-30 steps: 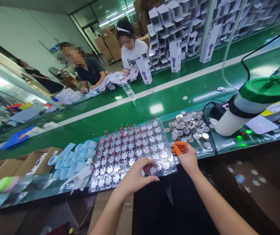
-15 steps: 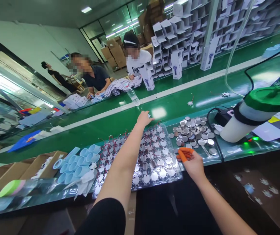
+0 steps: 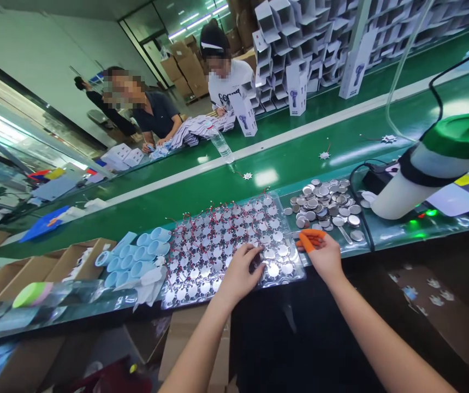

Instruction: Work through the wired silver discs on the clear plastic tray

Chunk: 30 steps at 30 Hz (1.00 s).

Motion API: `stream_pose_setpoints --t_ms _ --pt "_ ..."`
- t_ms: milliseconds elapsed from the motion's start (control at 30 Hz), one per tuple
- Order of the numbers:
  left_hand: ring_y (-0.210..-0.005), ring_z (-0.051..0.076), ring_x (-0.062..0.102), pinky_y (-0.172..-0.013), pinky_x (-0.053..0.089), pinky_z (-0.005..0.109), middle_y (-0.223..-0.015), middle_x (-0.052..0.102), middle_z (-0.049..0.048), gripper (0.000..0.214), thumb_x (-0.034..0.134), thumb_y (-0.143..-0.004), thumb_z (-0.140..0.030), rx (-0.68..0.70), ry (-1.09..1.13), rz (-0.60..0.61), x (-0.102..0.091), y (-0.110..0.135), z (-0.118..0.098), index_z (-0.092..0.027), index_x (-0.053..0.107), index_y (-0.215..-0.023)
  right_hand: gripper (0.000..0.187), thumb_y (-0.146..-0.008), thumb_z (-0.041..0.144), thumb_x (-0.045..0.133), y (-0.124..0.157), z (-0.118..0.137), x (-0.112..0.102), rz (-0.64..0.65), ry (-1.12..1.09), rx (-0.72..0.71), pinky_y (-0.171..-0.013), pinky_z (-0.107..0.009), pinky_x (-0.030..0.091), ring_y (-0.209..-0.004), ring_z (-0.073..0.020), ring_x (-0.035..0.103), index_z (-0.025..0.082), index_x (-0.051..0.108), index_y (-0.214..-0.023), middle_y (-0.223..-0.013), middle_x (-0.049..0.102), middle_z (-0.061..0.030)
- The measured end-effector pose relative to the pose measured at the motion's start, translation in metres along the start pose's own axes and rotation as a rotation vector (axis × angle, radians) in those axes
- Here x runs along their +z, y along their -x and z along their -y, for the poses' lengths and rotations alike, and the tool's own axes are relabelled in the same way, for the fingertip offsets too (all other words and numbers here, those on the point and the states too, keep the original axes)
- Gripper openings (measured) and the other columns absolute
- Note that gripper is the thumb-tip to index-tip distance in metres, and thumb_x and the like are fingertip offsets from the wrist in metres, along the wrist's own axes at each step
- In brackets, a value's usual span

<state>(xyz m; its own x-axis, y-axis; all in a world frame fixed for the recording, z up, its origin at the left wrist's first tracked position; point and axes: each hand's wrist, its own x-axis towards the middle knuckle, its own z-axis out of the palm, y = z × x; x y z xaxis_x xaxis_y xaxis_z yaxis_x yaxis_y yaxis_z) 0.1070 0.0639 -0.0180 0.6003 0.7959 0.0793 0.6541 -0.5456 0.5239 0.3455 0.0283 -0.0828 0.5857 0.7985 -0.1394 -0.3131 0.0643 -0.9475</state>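
A clear tray on the bench edge carries several star-shaped metal pieces with red wires. My left hand rests on the tray's near right part, fingers spread over the pieces, holding nothing I can see. My right hand hovers at the tray's right edge with orange finger cots on two fingers, which are pinched together; whether they hold anything is hidden. One star piece lies alone on the green conveyor belt beyond the tray.
A heap of round silver discs lies right of the tray. A white bottle with a green cap leans at the far right. Light blue caps and cardboard boxes sit left. Two people work across the belt beside white cartons.
My left hand had reached out to the belt half a second ago and left a star piece there; it has come back onto the tray. My right hand stayed in place.
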Motion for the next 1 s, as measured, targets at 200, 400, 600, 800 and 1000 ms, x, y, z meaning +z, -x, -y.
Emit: stream_pose_setpoints --t_ms 200,400,600,800,1000 --pt "-0.118 0.023 0.058 -0.105 0.047 0.044 -0.129 0.06 0.0096 0.046 0.063 -0.086 -0.022 -0.006 0.173 -0.113 0.019 0.016 -0.005 -0.025 0.056 -0.131 0.044 -0.062 0.044 0.088 0.024 0.017 -0.006 0.013 -0.009 0.054 -0.06 -0.036 0.064 -0.064 -0.0228 0.073 0.016 0.067 -0.089 -0.072 0.072 -0.0058" --pt "-0.116 0.025 0.058 -0.104 0.047 0.048 -0.122 0.064 0.0095 0.033 0.062 -0.083 -0.017 0.007 0.177 -0.135 0.027 0.018 -0.009 -0.023 0.067 -0.116 0.04 -0.064 0.044 0.086 0.066 0.014 0.006 0.187 0.064 0.194 -0.061 -0.034 0.064 -0.061 -0.0216 0.073 0.016 0.068 -0.087 -0.069 0.072 -0.0049" --pt "-0.115 0.024 0.06 -0.103 0.049 0.044 -0.12 0.065 0.0091 0.034 0.064 -0.079 -0.016 -0.009 0.205 -0.096 0.023 0.012 -0.01 -0.022 0.068 -0.112 0.031 -0.067 0.038 0.083 0.072 0.007 0.018 0.196 0.111 0.252 -0.061 -0.033 0.064 -0.062 -0.0224 0.073 0.017 0.067 -0.084 -0.067 0.071 -0.0039" --pt "-0.111 0.023 0.063 -0.101 0.05 0.042 -0.116 0.068 0.0084 0.032 0.066 -0.077 -0.016 -0.022 0.242 -0.114 0.022 0.009 -0.009 -0.022 0.07 -0.108 0.031 -0.068 0.036 0.081 0.071 0.006 0.02 0.2 0.127 0.292 -0.058 -0.031 0.063 -0.063 -0.0228 0.074 0.016 0.067 -0.087 -0.069 0.073 -0.0055" --pt "-0.112 0.024 0.062 -0.101 0.05 0.042 -0.118 0.067 0.0084 0.032 0.066 -0.078 -0.017 -0.02 0.254 -0.123 0.023 0.009 -0.008 -0.022 0.07 -0.11 0.032 -0.066 0.034 0.082 0.071 0.006 0.023 0.17 0.113 0.287 -0.059 -0.031 0.063 -0.062 -0.0222 0.074 0.016 0.066 -0.085 -0.068 0.072 -0.0048"
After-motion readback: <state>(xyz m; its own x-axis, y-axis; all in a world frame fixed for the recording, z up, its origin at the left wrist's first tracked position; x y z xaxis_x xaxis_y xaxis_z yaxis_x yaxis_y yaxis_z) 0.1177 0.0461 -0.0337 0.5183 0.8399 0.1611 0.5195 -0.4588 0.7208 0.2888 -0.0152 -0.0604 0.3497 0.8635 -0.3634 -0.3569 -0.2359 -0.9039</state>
